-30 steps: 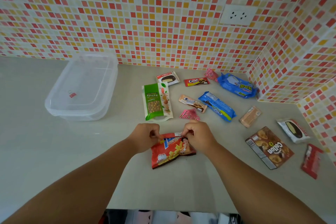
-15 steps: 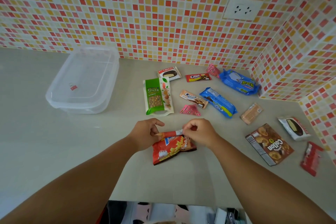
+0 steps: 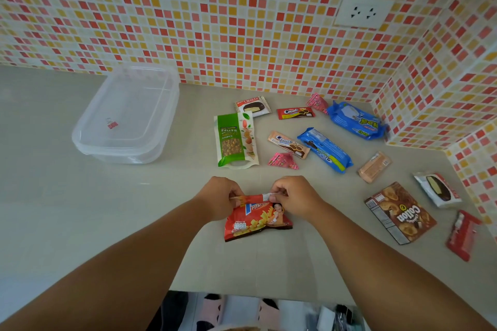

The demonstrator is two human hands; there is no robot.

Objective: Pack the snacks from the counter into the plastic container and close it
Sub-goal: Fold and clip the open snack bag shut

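A red potato-chip bag lies on the counter in front of me. My left hand pinches its top left corner and my right hand pinches its top right edge. The clear plastic container stands to the far left near the wall with its lid on and nothing visible inside. Other snacks lie beyond and to the right: a green nuts pouch, a Choco Pie, two blue cookie packs and a brown Collon box.
More small packs are scattered right: a red cream cookie, a tan cream cookie, pink wrappers, a peach wafer, a second pie, a red bar. Tiled walls close the back and right. The counter's front edge is near me.
Both hands stay on the chip bag's top edge; my left fingers have closed onto its corner. The view has shifted slightly.
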